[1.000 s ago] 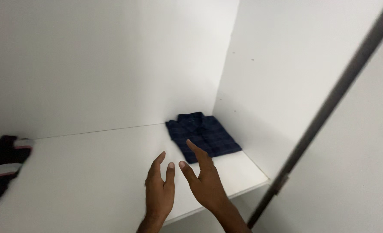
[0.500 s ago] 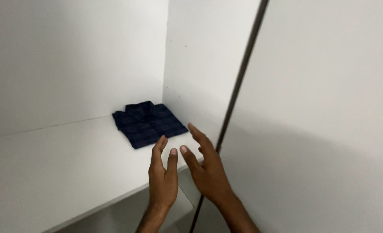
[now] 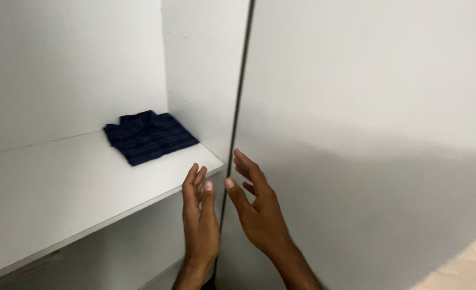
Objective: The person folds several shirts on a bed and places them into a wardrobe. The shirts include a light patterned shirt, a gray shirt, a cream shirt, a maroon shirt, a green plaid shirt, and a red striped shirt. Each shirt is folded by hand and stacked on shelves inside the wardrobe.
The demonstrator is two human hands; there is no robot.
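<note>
Both wrists run out of the bottom edge, so the arms are cut off, and the dim light makes the pattern on the folded dark blue shirt (image 3: 150, 137) hard to read beyond faint stripes or checks. The shirt lies flat at the back right corner of the white shelf (image 3: 61, 188), against the side wall, well apart from either hand. The left hand (image 3: 199, 220) is raised with fingers straight and close together, its grip loose and empty, just in front of the shelf's front edge. The right hand (image 3: 255, 207) is spread, fingers apart, holding nothing, beside the dark edge of the white wardrobe door (image 3: 367, 134); whether it touches the door cannot be told. Compared with half a second ago, the view has swung right: the shirt sits further left and the door fills more of the frame, while both hands have drawn back from the shelf.
</note>
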